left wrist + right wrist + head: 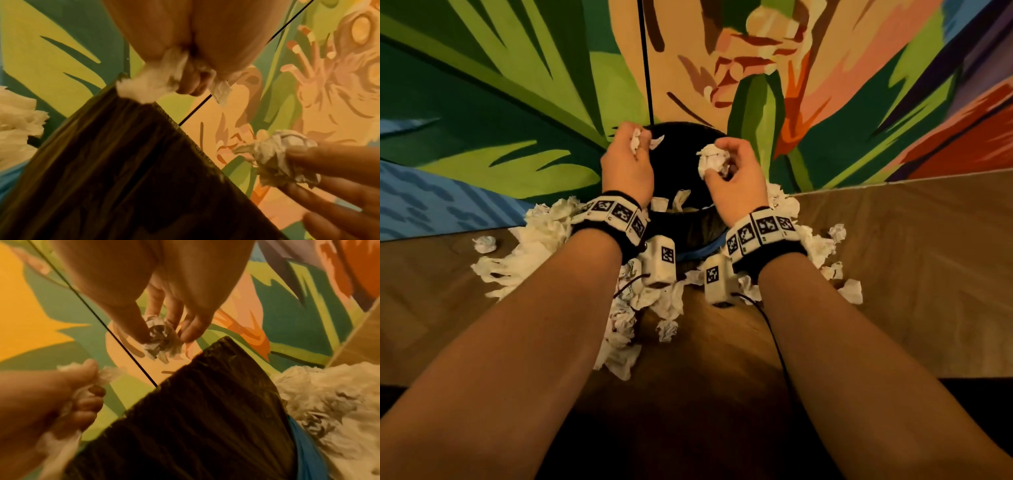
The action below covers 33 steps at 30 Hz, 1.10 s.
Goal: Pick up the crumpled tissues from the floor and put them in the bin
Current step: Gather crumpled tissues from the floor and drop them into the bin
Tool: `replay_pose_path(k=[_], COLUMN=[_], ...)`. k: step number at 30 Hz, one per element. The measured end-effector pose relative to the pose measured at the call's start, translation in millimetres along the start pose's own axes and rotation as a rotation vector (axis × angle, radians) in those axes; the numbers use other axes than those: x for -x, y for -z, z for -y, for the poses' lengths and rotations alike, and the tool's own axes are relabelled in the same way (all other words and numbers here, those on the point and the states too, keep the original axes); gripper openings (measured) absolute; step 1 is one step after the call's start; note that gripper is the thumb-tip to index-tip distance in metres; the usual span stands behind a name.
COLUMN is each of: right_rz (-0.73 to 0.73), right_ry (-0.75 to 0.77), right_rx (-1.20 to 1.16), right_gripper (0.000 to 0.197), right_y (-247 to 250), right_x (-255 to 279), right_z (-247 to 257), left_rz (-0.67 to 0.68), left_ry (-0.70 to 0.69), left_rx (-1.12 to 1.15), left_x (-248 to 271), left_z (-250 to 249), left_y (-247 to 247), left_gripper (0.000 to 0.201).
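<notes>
A bin (681,150) lined with a dark bag (123,162) stands against the painted wall. My left hand (631,150) hovers over its left rim, fingers curled round a crumpled tissue (636,140), whose white ends (141,87) stick out of the fist. My right hand (732,168) is over the bin's right side and pinches a balled tissue (711,162) between thumb and fingertips (160,335). Several loose tissues (534,246) lie on the floor around the bin's base.
The wooden floor (893,260) runs right and toward me; more tissues (825,246) lie right of the bin and in a trail (626,329) below my wrists. A colourful mural wall (517,85) rises directly behind the bin. A thin black line (645,61) runs down the wall.
</notes>
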State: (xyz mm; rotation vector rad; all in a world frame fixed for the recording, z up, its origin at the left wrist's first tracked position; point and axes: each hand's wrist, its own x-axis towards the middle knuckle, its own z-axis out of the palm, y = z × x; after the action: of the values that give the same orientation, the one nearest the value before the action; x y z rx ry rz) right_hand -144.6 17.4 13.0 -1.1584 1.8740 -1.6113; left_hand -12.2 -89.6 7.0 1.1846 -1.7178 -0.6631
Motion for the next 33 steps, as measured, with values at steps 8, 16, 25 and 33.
replay_pose_path(k=[8, 16, 25, 33], right_rz=[0.045, 0.071, -0.209, -0.183], right_ry=[0.095, 0.168, 0.196, -0.030], right_rx=[0.297, 0.511, 0.139, 0.191], right_gripper=[0.033, 0.043, 0.020, 0.024], right_y=[-18, -8, 20, 39], right_x=[-11, -3, 10, 53], right_z=[-7, -23, -49, -121], left_rz=[0.231, 0.465, 0.195, 0.597], left_ry=[0.152, -0.052, -0.195, -0.352], left_rx=[0.119, -0.144, 0.169, -0.075], left_x=[-14, -7, 41, 133], left_z=[-6, 1, -3, 21], left_y=[-13, -11, -5, -26], left_gripper=[0.030, 0.052, 0.017, 0.032])
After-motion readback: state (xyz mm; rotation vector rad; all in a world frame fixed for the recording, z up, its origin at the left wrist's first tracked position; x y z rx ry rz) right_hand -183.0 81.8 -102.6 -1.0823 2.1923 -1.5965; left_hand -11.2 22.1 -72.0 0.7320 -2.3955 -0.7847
